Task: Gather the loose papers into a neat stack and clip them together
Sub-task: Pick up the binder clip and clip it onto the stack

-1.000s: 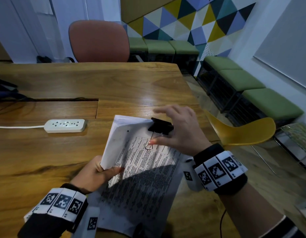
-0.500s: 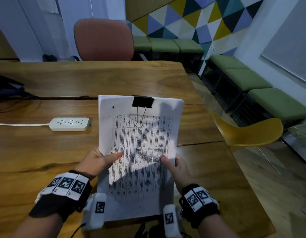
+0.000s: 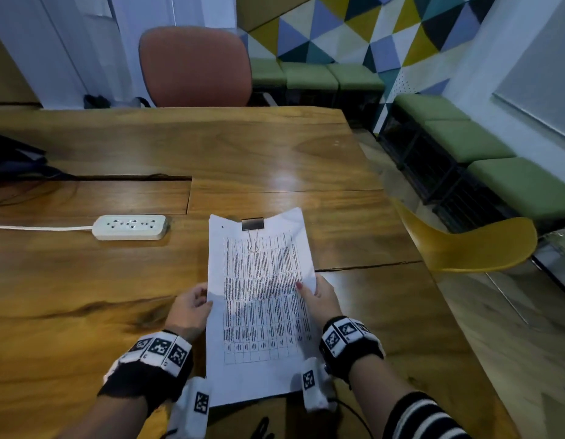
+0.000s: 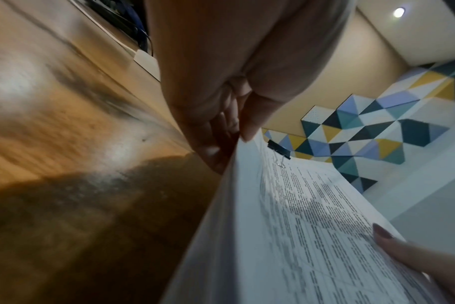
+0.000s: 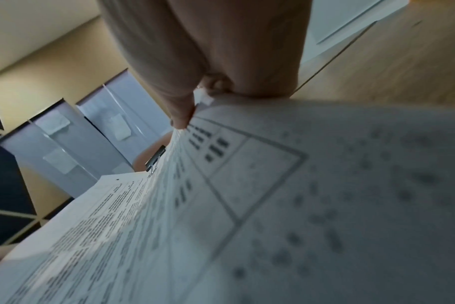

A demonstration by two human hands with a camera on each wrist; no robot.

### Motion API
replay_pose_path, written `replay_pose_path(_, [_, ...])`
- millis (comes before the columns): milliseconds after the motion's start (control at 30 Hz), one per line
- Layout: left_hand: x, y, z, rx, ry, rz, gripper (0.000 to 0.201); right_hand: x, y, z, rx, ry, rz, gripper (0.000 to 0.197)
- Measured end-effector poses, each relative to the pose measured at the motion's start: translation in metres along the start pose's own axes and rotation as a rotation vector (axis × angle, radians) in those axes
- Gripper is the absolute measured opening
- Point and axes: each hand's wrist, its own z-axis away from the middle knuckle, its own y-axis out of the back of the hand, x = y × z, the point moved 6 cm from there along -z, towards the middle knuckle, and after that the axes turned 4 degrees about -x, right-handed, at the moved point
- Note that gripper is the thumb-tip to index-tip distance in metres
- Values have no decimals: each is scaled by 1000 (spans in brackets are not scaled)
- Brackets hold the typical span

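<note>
A stack of printed papers (image 3: 259, 299) with a table of text on top is held just above the wooden table (image 3: 85, 280). A black binder clip (image 3: 252, 224) grips the middle of its far edge, wire handle folded down on the page. My left hand (image 3: 201, 298) pinches the left edge, seen close in the left wrist view as thumb and fingers (image 4: 221, 131) on the papers (image 4: 286, 226) with the binder clip (image 4: 278, 149) beyond. My right hand (image 3: 306, 291) pinches the right edge, thumb on top; the right wrist view shows the papers (image 5: 299, 205) and the binder clip (image 5: 156, 157).
A white power strip (image 3: 129, 227) with its cord lies left of the papers. A yellow chair (image 3: 471, 248) stands off the table's right edge and a red chair (image 3: 195, 68) at the far side. Dark items (image 3: 12, 160) sit at the far left.
My right hand let go of the binder clip and took the stack's right edge. Both hands squared the stack, then lowered and tilted it flatter toward the table.
</note>
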Motion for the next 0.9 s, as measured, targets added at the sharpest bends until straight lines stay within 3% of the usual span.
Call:
replay_pose_path(200, [14,7,-19,57,44,-171,38,-2,6,-24,58,-98,191,14])
replay_pose_path(433, [23,7,-35,3,50,-306,35,0,7,-28,46,-137,276,30])
replay_pose_path(600, [18,1,-37,18,33,-356,38,10,4,-31,120,-118,408,13])
replay_pose_path(900, [11,-4,-24,3,50,-203,41,0,12,-10,125,-79,321,26])
